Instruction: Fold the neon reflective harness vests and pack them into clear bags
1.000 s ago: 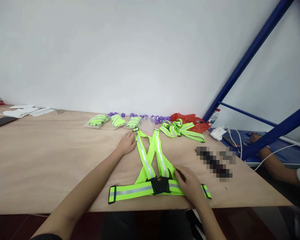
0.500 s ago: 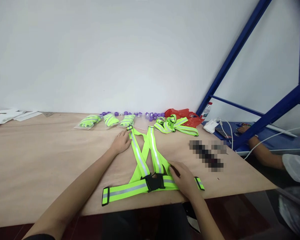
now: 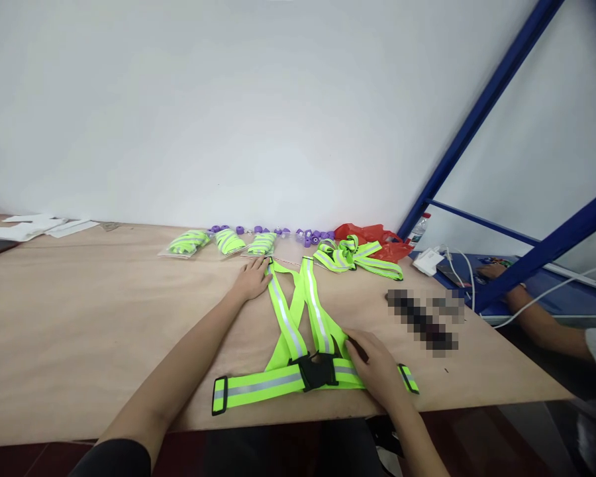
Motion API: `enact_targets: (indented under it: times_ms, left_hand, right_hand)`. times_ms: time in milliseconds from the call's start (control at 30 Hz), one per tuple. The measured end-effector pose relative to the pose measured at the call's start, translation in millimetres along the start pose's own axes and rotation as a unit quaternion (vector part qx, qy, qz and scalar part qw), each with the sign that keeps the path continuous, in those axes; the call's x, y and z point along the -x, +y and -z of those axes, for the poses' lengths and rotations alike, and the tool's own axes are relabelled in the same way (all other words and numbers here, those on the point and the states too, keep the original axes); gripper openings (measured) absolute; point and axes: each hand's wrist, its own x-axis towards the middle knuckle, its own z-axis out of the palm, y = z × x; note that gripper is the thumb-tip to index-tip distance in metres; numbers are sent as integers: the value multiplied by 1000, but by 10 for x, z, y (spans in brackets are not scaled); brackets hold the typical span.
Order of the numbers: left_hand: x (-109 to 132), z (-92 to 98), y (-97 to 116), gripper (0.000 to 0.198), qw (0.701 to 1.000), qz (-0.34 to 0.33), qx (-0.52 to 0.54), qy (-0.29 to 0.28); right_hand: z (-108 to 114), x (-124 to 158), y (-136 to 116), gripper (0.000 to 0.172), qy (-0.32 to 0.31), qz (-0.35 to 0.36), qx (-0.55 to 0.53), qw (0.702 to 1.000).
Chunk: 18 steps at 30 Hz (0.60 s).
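I've got the harness (image 3: 314, 301) flat on the counter (image 3: 104, 318), buckle (image 3: 318, 371) fastened, straps (image 3: 283, 309) unfolded; three bagged bundles (image 3: 227, 242) behind. Left hand (image 3: 251, 279), right hand (image 3: 376, 366) on straps; can't tell whether fingers pinch.

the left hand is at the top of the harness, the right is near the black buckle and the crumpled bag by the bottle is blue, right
The crumpled bag is red, not blue, as the head view shows; the left hand, right hand and harness are as you say.
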Motion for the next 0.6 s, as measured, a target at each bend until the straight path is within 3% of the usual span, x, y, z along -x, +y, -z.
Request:
enact_targets:
  times_ms: [600]
  left_hand:
    - [1,29,20,62,1000,7,-28,-10]
  right_hand:
    - [9,-10,-29,27,6,7,3,1000]
